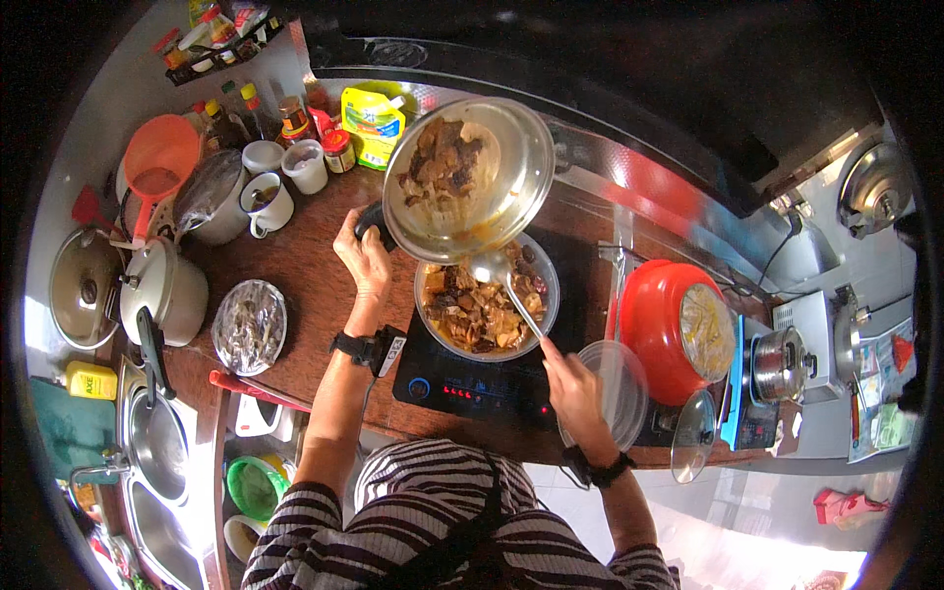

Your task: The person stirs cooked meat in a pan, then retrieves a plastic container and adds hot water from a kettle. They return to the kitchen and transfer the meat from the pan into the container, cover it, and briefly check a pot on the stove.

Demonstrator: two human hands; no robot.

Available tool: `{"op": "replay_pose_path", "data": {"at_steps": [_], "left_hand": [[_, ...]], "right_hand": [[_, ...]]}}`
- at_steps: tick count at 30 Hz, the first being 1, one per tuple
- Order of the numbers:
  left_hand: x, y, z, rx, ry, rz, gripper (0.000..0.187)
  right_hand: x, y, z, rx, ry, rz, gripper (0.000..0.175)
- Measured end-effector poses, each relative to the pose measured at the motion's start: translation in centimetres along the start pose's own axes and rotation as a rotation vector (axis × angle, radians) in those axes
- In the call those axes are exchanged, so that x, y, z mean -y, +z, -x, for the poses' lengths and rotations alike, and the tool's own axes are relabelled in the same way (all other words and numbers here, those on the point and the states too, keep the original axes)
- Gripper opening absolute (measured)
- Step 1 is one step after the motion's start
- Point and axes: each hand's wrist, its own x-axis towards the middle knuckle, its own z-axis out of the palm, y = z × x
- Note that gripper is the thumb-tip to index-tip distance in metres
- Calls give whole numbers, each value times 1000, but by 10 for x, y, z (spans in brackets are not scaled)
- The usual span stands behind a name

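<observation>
My left hand grips the black handle of a steel pan, which is tilted above a clear round bowl. Pieces of brown stewed food lie inside the pan. The bowl holds more of the same stew and stands on a black induction cooktop with lit red digits. My right hand is closed on the handle of a steel ladle, whose head is over the bowl, just below the pan's rim. A clear plastic lid lies under and beside my right hand.
A red pot and a glass lid stand on the right. To the left are a film-covered dish, a pressure cooker and a white mug. A yellow pouch and jars line the back. The sink is at lower left.
</observation>
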Motion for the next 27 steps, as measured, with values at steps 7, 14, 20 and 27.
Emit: {"op": "replay_pose_path", "data": {"at_steps": [7, 14, 20, 27], "left_hand": [[3, 3, 3, -25, -11, -76, 21], [-32, 2, 9, 73, 221, -104, 21], [-36, 8, 7, 68, 302, -137, 25], [-27, 9, 9, 65, 283, -215, 16]], "right_hand": [[6, -14, -11, -83, 76, -32, 35], [7, 24, -57, -181, 99, -14, 35], [38, 11, -20, -45, 100, -244, 35], [29, -36, -1, -12, 233, -153, 28]]}}
